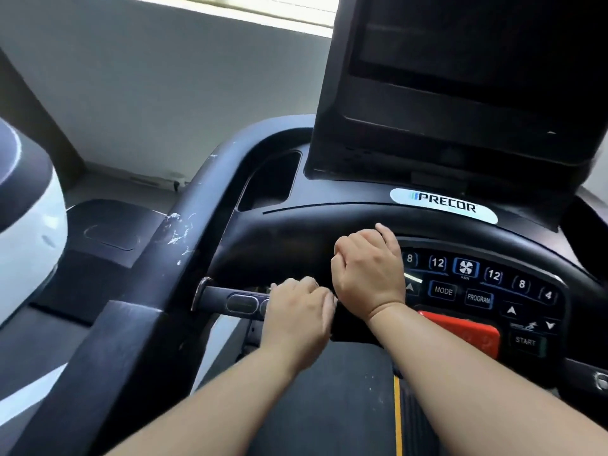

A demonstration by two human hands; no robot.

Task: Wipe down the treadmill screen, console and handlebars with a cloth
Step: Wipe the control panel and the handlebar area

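**Clerk:** Head view. Where did the treadmill's parts stand?

**Inspector:** The screen (477, 60) was dark and cut off by the top and right edges. Below it, the console (296, 232) carried a Precor badge (444, 204) and a keypad (477, 284). The keypad's left end was hidden behind the right hand (368, 271).

**Clerk:** State of that hand?

**Inspector:** Fingers curled tight, set against the console just left of the keypad. Whether they enclosed anything could not be told.

**Clerk:** And the other?

**Inspector:** The left hand (296, 320) was blurred. Its fingers were curled over the inner end of the grip bar (230, 302) at the console's lower left edge, gripping it. The scuffed side handrail (184, 225) ran alongside with no hand on it.

**Clerk:** The cloth?

**Inspector:** It could not be made out in either hand. The right forearm partly covered the red stop button (460, 330).
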